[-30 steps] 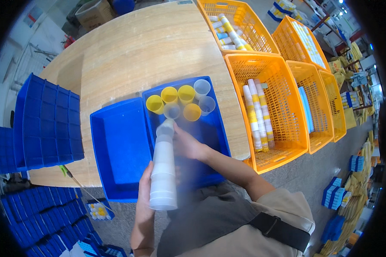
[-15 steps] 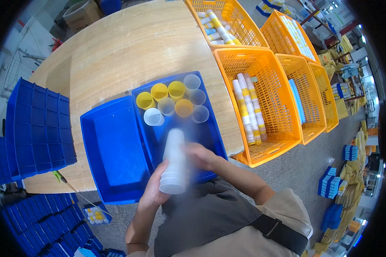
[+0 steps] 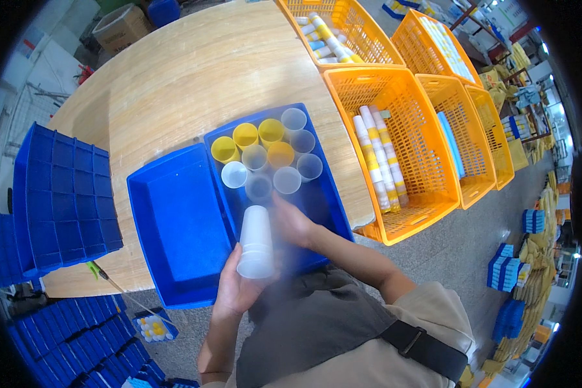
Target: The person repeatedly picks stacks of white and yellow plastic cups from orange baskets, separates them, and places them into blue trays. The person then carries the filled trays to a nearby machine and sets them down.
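Observation:
My left hand (image 3: 231, 284) is wrapped around a short stack of nested translucent white plastic cups (image 3: 256, 242), tilted over the near edge of the blue tray (image 3: 317, 207). Just right of the stack, my right hand (image 3: 292, 218) is smeared by motion, so its grip does not show. Beyond its fingertips a blurred clear cup (image 3: 258, 187) sits in the tray, with another clear cup (image 3: 287, 180) beside it. Several more cups stand mouth up in the far part of the tray: yellow cups (image 3: 246, 134), an orange cup (image 3: 280, 155) and clear ones (image 3: 293, 119).
A second blue tray (image 3: 181, 220) lies to the left, beside a tall stack of blue trays (image 3: 68, 194). Orange crates (image 3: 420, 213) line the table's right edge, one with wrapped cup sleeves (image 3: 376, 161). Below left, more blue trays (image 3: 64, 336) stand on the floor.
Two more clear cups now stand in the near row of the tray. My right hand has moved slightly forward, and the stack in my left hand looks shorter.

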Available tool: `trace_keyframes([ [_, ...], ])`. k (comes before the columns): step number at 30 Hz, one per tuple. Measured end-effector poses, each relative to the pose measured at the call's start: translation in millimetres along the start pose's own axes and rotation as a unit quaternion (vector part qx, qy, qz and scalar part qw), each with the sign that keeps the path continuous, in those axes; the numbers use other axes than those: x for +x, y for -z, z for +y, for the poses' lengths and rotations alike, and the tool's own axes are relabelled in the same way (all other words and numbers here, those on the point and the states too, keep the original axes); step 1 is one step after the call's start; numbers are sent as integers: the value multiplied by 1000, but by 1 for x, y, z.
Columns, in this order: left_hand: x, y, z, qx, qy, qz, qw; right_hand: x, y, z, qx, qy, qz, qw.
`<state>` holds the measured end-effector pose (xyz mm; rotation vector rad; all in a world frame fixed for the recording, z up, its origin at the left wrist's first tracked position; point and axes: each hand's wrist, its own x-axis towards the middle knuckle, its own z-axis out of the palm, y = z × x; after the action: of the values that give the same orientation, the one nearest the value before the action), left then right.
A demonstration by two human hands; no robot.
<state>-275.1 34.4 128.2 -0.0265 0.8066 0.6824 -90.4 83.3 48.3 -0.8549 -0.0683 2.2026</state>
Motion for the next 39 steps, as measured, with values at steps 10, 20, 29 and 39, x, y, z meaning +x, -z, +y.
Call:
trace_keyframes([
  [10,-14,23,3,17,-42,12,999,15,-16,34,-91,-12,-77,993],
  [20,-30,47,11,152,5,40,988,3,-19,60,-33,8,-16,999],
  [29,-34,53,-11,791,-286,123,526,-20,-33,66,74,55,86,992],
  [39,-71,30,-11,837,-407,125,342,-37,-61,81,112,35,81,990],
])
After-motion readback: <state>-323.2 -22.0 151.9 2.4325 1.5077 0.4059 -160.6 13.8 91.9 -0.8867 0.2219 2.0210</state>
